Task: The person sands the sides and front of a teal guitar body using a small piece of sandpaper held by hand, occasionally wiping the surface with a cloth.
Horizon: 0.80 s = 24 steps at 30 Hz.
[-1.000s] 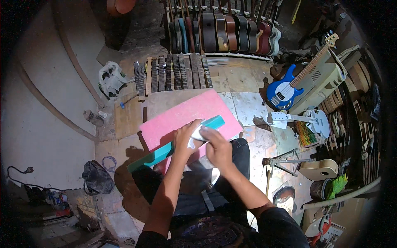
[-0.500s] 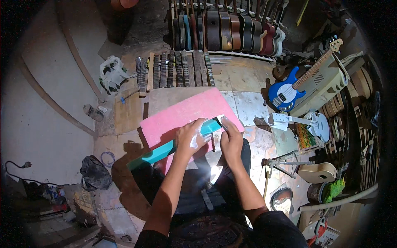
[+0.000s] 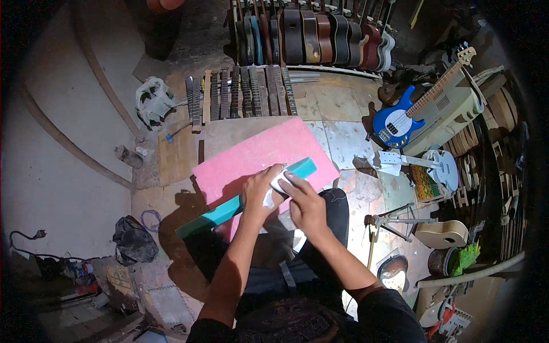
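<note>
A long teal bar [image 3: 213, 216] lies slantwise over my lap and a flat pink board [image 3: 251, 150], its far end pointing up to the right. My left hand [image 3: 262, 187] is wrapped round the bar near its middle, with white dust on the skin. My right hand [image 3: 307, 207] grips a small white pad [image 3: 282, 180] and presses it on the bar's top, right beside the left hand. Whether the pad is folded sandpaper or a block, I cannot tell. The bar's underside is hidden.
Several fretted necks [image 3: 235, 91] lie beyond the board, before a rack of guitar bodies [image 3: 293, 37]. A blue bass guitar [image 3: 397, 123] leans at the right, near a pale blue guitar [image 3: 441, 171] and a metal stand [image 3: 394, 220]. A black bag [image 3: 134, 240] sits at the left.
My right hand has moved left along the bar from its far end, bringing the white pad next to my left hand. The left hand and the bar stay nearly in place.
</note>
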Each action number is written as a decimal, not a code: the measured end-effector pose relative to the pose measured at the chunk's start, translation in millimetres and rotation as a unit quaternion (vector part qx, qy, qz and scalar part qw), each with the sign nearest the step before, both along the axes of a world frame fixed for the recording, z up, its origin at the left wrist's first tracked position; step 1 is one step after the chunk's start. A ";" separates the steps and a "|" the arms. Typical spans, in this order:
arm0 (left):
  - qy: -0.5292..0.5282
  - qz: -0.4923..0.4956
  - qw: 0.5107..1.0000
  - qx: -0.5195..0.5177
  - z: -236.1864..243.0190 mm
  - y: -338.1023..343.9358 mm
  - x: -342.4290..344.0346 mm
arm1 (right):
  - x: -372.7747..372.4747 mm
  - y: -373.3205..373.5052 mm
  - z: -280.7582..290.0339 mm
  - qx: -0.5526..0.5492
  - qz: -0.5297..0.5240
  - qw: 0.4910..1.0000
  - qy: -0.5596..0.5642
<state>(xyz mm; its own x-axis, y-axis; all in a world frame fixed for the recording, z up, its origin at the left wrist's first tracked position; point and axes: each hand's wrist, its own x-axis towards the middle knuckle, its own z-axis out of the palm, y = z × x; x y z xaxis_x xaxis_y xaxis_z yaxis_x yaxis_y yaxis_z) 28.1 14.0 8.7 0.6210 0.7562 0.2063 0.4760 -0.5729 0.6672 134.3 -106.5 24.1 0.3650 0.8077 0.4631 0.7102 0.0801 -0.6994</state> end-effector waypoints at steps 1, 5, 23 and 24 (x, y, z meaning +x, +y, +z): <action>-0.003 -0.006 1.000 0.001 1.7 -0.9 -0.2 | 11.2 -0.2 -12.1 0.010 0.007 1.000 0.013; 0.005 0.002 1.000 0.014 0.8 -0.4 3.2 | 34.6 7.4 -18.6 -0.012 -0.098 0.992 0.079; 0.011 -0.002 1.000 0.017 2.1 -3.0 4.0 | 49.4 0.2 -26.7 -0.080 -0.149 0.972 0.161; 0.010 -0.006 1.000 0.018 3.6 -3.7 5.2 | 54.1 -0.2 -26.4 -0.105 -0.156 0.965 0.184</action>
<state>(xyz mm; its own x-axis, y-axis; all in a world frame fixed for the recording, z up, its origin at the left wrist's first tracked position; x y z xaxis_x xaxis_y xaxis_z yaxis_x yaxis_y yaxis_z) 33.3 10.3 12.2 0.6338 0.7413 0.2210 0.4822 -0.6020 0.6365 188.4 -106.7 -2.2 0.7142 0.6936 0.0938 0.3774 -0.2688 -0.8862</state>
